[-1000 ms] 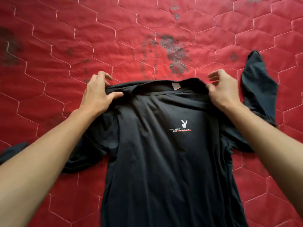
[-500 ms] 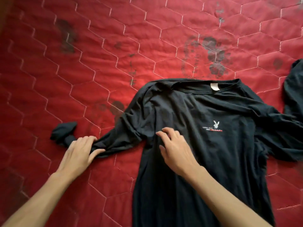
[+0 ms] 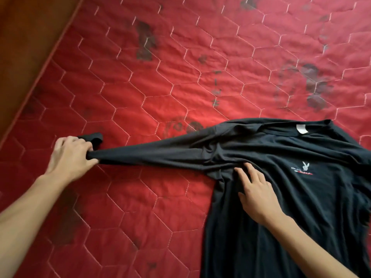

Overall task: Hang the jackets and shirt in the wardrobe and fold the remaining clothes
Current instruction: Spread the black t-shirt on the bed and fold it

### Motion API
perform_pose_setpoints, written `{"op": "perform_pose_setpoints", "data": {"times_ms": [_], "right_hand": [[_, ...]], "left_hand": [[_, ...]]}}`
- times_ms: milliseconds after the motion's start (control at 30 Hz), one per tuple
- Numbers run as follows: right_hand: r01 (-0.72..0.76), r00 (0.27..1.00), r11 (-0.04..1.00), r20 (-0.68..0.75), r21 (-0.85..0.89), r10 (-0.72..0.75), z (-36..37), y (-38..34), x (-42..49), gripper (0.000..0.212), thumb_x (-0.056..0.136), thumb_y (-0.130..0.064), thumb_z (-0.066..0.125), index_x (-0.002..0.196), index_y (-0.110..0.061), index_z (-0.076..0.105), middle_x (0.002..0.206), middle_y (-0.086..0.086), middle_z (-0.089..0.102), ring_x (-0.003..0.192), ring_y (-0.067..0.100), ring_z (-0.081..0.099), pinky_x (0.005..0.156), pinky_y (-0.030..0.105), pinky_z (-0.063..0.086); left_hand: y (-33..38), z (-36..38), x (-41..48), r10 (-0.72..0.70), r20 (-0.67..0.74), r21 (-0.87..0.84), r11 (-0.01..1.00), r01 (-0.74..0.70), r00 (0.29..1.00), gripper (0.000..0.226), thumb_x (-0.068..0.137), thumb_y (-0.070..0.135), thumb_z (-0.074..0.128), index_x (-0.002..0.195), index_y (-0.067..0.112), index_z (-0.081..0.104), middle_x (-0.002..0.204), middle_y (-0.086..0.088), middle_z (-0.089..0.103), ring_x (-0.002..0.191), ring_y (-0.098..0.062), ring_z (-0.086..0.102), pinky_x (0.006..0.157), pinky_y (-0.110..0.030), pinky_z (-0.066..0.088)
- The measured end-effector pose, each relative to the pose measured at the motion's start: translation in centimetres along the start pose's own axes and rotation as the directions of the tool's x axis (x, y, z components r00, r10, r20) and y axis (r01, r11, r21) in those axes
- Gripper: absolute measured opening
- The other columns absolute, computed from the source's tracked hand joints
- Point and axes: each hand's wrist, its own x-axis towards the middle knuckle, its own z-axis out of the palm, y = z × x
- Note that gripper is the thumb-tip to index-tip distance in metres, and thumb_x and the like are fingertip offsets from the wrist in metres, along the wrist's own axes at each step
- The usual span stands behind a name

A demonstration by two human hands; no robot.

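long-sleeved top, collar away, sleeve leftward

A second ago both my hands pinched the black shirt at its shoulders. Since then my left hand has gripped the sleeve just short of its cuff. It has drawn the slack, crumpled sleeve out taut, away from my right hand, whose fingers have come down flat beside the armpit.
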Motion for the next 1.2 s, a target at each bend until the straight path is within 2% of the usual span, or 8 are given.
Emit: {"op": "perform_pose_setpoints", "data": {"times_ms": [233,333,467,667,800,900,1067,1200], "right_hand": [[-0.195,0.981,0.981,0.030,0.024,0.194,-1.7,-3.0,0.9,0.072,0.080,-0.015,0.062,0.147,-0.018,0.036,0.155,0.009,0.024,0.125,0.035,0.042,0.097,0.043,0.045],[-0.264,0.965,0.958,0.028,0.112,0.262,-2.0,-4.2,1.7,0.062,0.079,-0.009,0.061,0.139,-0.016,0.047,0.146,0.011,0.033,0.117,0.037,0.043,0.094,0.044,0.046],[-0.308,0.950,0.932,0.006,0.193,0.313,-2.2,-5.0,2.4,0.054,0.077,-0.005,0.063,0.129,-0.015,0.056,0.138,0.011,0.038,0.117,0.038,0.043,0.093,0.046,0.047],[-0.285,0.958,0.948,0.021,0.138,0.285,-2.1,-4.9,2.9,0.057,0.076,-0.005,0.066,0.131,-0.017,0.054,0.140,0.010,0.036,0.117,0.034,0.044,0.089,0.043,0.049],[-0.294,0.956,0.948,0.035,0.123,0.292,-1.9,-4.9,2.8,0.058,0.078,-0.008,0.064,0.134,-0.018,0.052,0.141,0.009,0.035,0.117,0.033,0.045,0.090,0.042,0.049],[-0.312,0.950,0.939,0.065,0.142,0.306,-2.3,-5.5,2.8,0.055,0.079,-0.011,0.063,0.133,-0.018,0.055,0.140,0.011,0.039,0.116,0.036,0.047,0.095,0.044,0.045],[-0.095,0.974,0.891,-0.144,0.445,0.175,-3.6,-8.4,1.6,0.042,0.078,-0.004,0.068,0.119,-0.014,0.065,0.129,0.009,0.055,0.113,0.033,0.056,0.099,0.041,0.046],[0.190,0.977,0.587,-0.209,0.787,-0.037,-8.0,-12.9,-0.4,0.059,0.079,-0.026,0.079,0.132,-0.025,0.053,0.121,-0.009,0.061,0.106,0.007,0.062,0.091,0.018,0.048]], "left_hand": [[-4.7,0.2,-1.6,-0.422,-0.165,-0.328,0.876,0.354,0.891,0.022,0.079,0.014,0.077,0.072,0.015,0.056,0.098,-0.016,0.060,0.098,-0.042,0.054,0.088,-0.049,0.041],[-5.0,1.3,-1.7,-0.678,0.138,-0.591,0.529,0.609,0.722,0.019,0.085,0.031,0.071,0.082,0.015,0.064,0.097,-0.018,0.069,0.099,-0.040,0.064,0.084,-0.043,0.051],[-2.3,2.9,-0.6,-0.505,0.646,-0.734,-0.205,0.648,0.573,0.048,0.086,0.045,0.072,0.100,0.000,0.062,0.089,-0.016,0.068,0.080,-0.031,0.070,0.075,-0.046,0.060],[-1.2,4.1,1.1,-0.508,0.645,-0.758,-0.521,0.392,0.572,0.005,0.098,0.007,0.054,0.103,0.005,0.057,0.103,-0.019,0.068,0.073,-0.023,0.069,0.066,-0.040,0.059],[-5.7,2.2,0.1,-0.558,0.591,-0.771,-0.603,0.204,0.583,0.032,0.092,-0.010,0.038,0.079,0.014,0.054,0.080,-0.010,0.070,0.083,-0.024,0.066,0.097,-0.050,0.051],[-8.3,-0.6,-0.8,-0.520,0.500,-0.804,-0.575,0.149,0.693,0.045,0.084,-0.015,0.029,0.061,0.018,0.048,0.094,-0.013,0.075,0.103,-0.032,0.068,0.082,-0.041,0.058],[-4.5,-6.5,-1.0,-0.366,0.158,-0.985,-0.128,0.119,0.917,0.054,0.068,-0.025,0.021,0.048,0.019,0.047,0.119,-0.007,0.070,0.121,-0.027,0.062,0.104,-0.041,0.046],[5.2,-13.1,-1.3,-0.028,-0.098,-0.991,0.092,-0.095,0.995,0.052,0.060,-0.018,0.031,0.046,0.024,0.058,0.117,-0.003,0.070,0.115,-0.018,0.064,0.096,-0.021,0.047]]}}
